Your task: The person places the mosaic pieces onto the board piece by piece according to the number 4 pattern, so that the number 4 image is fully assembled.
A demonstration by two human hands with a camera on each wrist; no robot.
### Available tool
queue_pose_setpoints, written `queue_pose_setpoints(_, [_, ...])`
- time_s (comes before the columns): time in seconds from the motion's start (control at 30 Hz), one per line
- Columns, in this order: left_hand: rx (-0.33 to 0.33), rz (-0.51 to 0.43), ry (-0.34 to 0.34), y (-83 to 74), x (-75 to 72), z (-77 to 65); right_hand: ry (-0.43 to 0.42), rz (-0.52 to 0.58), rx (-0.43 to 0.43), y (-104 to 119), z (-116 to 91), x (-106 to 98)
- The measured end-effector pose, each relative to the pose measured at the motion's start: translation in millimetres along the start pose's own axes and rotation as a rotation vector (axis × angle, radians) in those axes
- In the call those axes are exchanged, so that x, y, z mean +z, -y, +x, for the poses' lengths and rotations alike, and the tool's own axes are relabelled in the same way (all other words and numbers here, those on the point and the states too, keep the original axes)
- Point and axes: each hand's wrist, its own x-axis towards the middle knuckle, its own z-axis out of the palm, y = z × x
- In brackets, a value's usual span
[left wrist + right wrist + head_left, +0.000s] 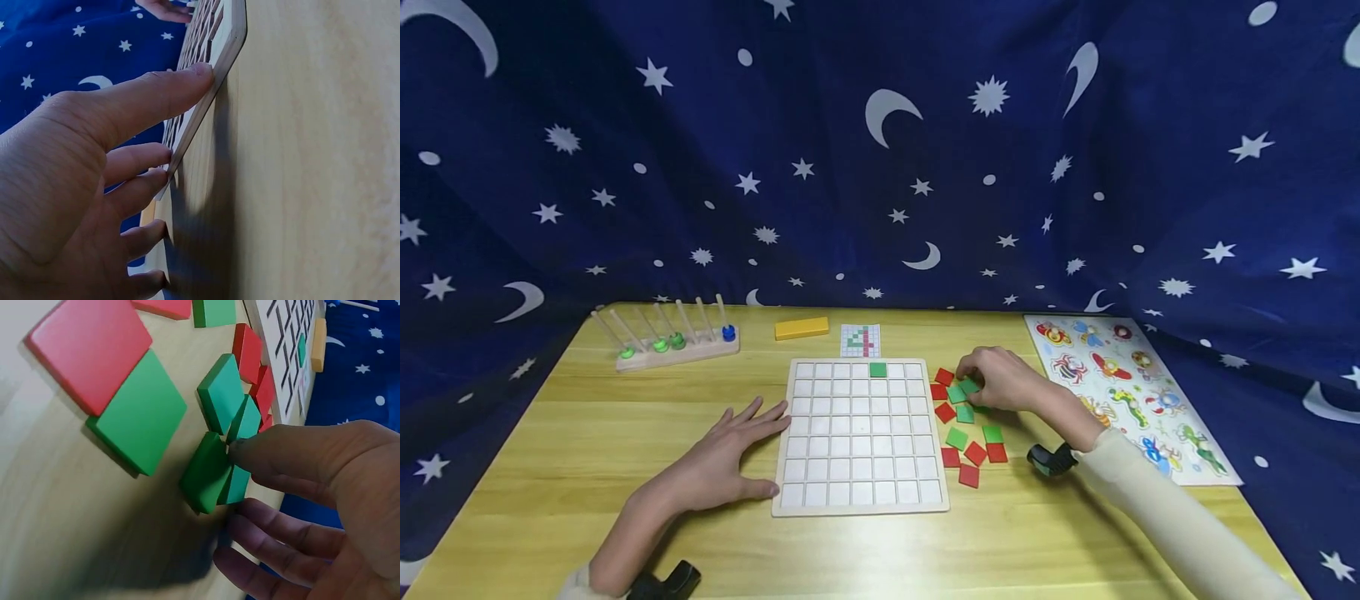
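A pale wooden grid board (861, 425) lies flat in the head view, one green tile (878, 370) in its top row. My left hand (718, 458) is spread beside it; in the left wrist view the thumb tip (201, 70) touches the board's edge. My right hand (1000, 379) is over the loose tiles right of the board, fingers bent. In the right wrist view its thumb tip (240, 453) is at the edge of a dark green tile (206, 475) that overlaps another green one. The index fingertip is hidden, so I cannot tell whether it pinches a tile.
Several red tiles (969, 476) and green tiles (957, 438) lie scattered right of the board. Behind the board are a pattern card (860, 341) and a yellow block (801, 328). A peg stand (681, 357) with beads is back left, an insect picture board (1120, 400) right.
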Motion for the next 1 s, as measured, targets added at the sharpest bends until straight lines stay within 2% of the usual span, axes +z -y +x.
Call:
queue_pose_setpoints(0.33, [-0.014, -0.017, 0.012, 1.9, 3.9, -1.7, -0.016, -0.034, -0.012, -1.6, 5.0, 3.7])
queue_pose_setpoints(0.6, [0.004, 0.004, 0.010, 1.5, -0.4, -1.0, -0.073, -0.101, 0.035, 1.3, 7.0, 2.3])
queue_pose_setpoints(0.7, [0.000, -0.005, 0.009, 1.8, -1.5, -1.8, -0.127, -0.115, 0.024, 8.2, 11.7, 2.6])
queue_pose_setpoints(0.83, [-0.003, -0.005, 0.011, 2.7, -1.0, -1.3, -0.191, -0.091, -0.033, 23.3, 20.1, 5.1])
queue_pose_setpoints(1.0, [-0.002, -0.003, 0.011, 3.3, 0.5, -0.1, -0.183, -0.054, -0.100, 47.0, 32.2, 11.9])
